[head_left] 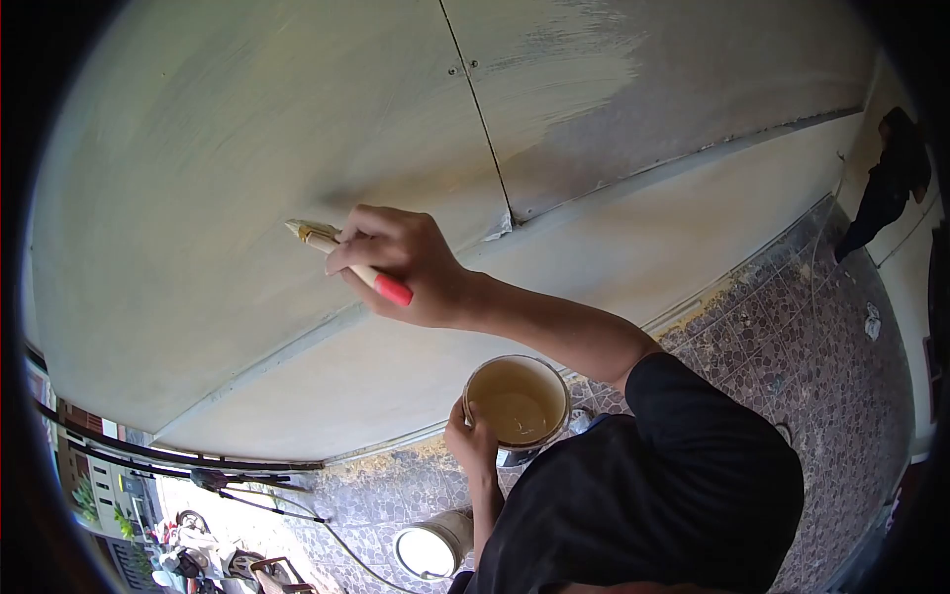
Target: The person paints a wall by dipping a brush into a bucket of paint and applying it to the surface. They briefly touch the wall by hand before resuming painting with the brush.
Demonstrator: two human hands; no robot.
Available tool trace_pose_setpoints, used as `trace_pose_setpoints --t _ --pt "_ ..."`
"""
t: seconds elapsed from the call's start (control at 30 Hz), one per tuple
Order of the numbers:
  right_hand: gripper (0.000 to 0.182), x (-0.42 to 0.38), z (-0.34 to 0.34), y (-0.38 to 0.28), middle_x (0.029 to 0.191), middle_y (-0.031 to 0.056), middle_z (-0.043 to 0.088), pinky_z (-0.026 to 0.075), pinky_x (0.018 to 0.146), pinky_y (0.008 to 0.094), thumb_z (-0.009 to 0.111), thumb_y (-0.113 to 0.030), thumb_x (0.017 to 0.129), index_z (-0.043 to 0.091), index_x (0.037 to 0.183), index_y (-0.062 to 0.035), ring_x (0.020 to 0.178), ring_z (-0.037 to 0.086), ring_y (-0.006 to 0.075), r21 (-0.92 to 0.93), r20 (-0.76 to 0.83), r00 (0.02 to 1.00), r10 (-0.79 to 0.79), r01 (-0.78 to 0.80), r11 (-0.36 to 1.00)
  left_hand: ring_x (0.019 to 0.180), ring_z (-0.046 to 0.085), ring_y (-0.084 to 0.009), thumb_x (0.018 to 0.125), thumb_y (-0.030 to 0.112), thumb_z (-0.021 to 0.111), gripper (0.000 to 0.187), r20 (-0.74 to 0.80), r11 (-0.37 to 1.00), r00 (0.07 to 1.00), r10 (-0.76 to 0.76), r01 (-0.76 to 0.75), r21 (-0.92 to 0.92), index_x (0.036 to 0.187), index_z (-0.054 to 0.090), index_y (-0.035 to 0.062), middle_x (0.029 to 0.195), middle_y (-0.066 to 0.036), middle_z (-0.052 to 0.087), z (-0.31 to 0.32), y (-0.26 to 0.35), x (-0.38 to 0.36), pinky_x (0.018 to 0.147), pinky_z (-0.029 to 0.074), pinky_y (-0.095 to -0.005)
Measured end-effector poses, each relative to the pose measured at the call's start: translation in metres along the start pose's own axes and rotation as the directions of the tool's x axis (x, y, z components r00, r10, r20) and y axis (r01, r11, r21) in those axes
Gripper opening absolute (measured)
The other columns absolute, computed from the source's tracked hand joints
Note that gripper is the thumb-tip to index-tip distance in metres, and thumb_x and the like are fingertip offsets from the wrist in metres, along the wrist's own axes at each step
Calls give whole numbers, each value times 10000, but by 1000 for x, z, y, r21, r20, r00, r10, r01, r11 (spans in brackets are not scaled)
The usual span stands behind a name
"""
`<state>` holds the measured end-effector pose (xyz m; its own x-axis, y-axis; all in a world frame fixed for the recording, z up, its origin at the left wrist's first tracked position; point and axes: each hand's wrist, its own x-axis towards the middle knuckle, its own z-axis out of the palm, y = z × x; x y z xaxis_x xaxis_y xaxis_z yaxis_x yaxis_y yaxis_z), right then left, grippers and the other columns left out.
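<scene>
My right hand (401,259) is closed around a paintbrush (364,270) with a pale wooden handle and a red end. The brush's bristles point left, at the surface of the large greyish wall panel (247,129); whether they touch it I cannot tell. Lower down, my left hand (473,444) grips the left rim of a round bucket (517,401), with the thumb inside the rim. Light brown paint lies in the bucket. Fresh brush strokes show on the panel near its dark vertical seam.
A white-lidded container (433,546) stands on the patterned tile floor (762,337) below the bucket. A person in dark clothes (891,178) is at the far right. Black cables (188,457) and parked motorcycles (198,554) show at lower left.
</scene>
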<state>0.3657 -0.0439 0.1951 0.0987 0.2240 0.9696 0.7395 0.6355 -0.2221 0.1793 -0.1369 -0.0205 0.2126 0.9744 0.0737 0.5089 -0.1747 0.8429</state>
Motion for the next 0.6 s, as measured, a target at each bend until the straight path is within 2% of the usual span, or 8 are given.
trace_pose_setpoints --t 0.07,0.13,0.2,0.3,0.33,0.4,0.53,0.6 --pt "197 4 -33 10 838 61 661 526 625 306 777 77 820 752 896 -103 740 683 199 71 -115 990 83 -75 995 928 772 -359 999 154 601 287 39 998 998 -54 55 -12 1162 744 -34 991 -247 772 -2 8 1 821 570 -438" --pt "156 5 -100 50 905 53 709 547 700 299 774 73 862 750 936 -63 793 688 163 -100 -238 971 -13 -11 995 933 773 -357 999 149 602 284 20 1000 1000 -12 12 -7 1162 744 -35 991 -247 773 2 -1 2 823 570 -437" --pt "64 -19 -167 72 947 66 724 562 744 296 749 55 911 735 925 -7 849 694 142 46 -433 858 277 -286 957 938 773 -355 998 144 603 282 1 1000 1000 26 -26 1 1162 744 -35 990 -247 773 5 -5 3 825 571 -437" --pt "91 -44 -241 80 942 64 712 575 763 319 731 81 904 748 941 0 845 697 169 -269 -681 721 125 -406 874 945 774 -359 994 136 609 276 -7 999 999 38 -38 -32 1161 745 -36 988 -249 773 4 -8 3 826 573 -434" --pt "91 -52 -249 82 942 64 712 575 763 319 731 81 904 748 941 0 845 697 169 -267 -681 720 130 -410 872 920 769 -385 983 131 624 269 -5 999 999 38 -38 -12 1165 748 -23 978 -258 768 4 -8 3 804 575 -448" --pt "169 -67 -256 87 927 72 711 567 739 333 730 117 856 762 941 -26 814 702 219 -600 -668 740 -77 -474 645 894 765 -412 972 126 638 264 -4 999 999 39 -39 6 1168 752 -10 967 -267 762 6 -7 2 782 576 -463" --pt "220 -61 -133 63 867 84 664 544 663 375 720 76 778 754 924 -84 800 689 261 -498 -507 862 -2 -291 817 917 767 -409 971 111 633 267 -13 1000 1000 8 -8 22 1177 750 -11 981 -262 765 3 -13 -1 797 578 -463" --pt "250 -73 -60 43 910 84 659 567 644 369 779 43 731 751 942 -87 796 697 267 -510 -279 960 2 -150 847 925 766 -409 972 110 632 269 -19 1000 1000 -2 2 11 1181 749 -12 983 -262 765 2 -13 -4 803 578 -462"
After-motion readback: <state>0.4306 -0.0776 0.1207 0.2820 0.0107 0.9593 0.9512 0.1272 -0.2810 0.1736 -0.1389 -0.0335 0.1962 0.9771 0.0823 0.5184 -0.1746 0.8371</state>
